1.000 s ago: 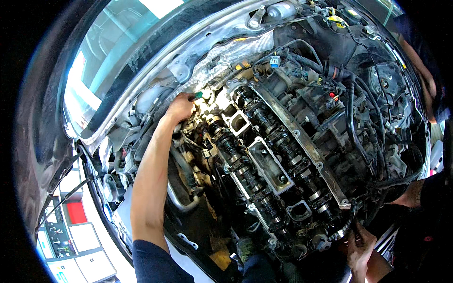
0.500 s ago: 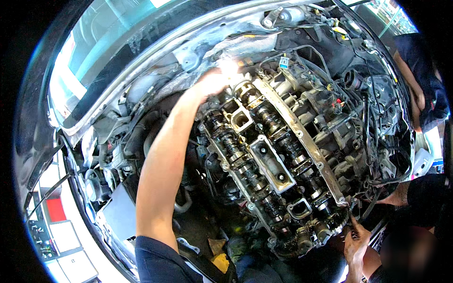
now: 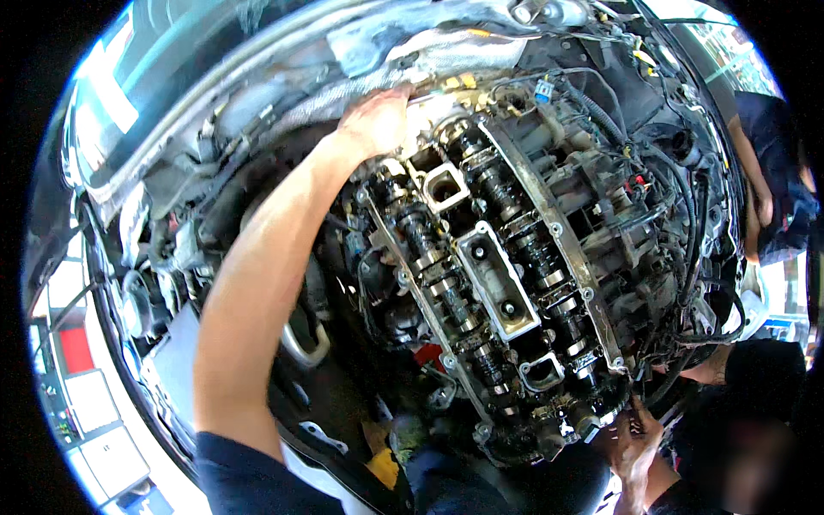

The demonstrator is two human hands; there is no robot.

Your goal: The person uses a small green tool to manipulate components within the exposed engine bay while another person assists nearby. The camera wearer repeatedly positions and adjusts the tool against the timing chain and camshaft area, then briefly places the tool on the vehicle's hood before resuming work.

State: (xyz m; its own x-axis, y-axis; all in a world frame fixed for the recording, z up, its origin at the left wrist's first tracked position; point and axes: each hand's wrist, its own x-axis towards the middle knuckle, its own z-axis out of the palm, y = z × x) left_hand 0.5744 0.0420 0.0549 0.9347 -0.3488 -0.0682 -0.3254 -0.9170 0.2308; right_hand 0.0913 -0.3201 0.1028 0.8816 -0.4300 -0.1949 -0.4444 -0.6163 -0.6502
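An opened engine lies before me with its cylinder head (image 3: 445, 187) exposed. Two oily camshafts (image 3: 453, 302) run along it, either side of a pale rectangular recess (image 3: 500, 283). My left arm reaches across from the lower left. At the engine's far left end, my left hand (image 3: 376, 120) is bent over the parts beside the silvery heat shield (image 3: 343, 96). Strong light washes out its fingers, so what they touch is hidden. My right hand does not show. Another person's hand (image 3: 633, 436) is at the engine's near right corner, its fingertips against the edge.
Hoses and wiring (image 3: 695, 240) crowd the engine's right side. A curved metal pipe (image 3: 306, 348) stands left of it. Low at the right, a co-worker's dark sleeve (image 3: 764, 373) leans in; another person's arm (image 3: 748, 180) is higher up. A yellow piece (image 3: 383, 468) lies near the bottom.
My left hand has shifted slightly left relative to the engine. The round glare beside it has faded into a broader bright patch. The whole view has shifted a little.
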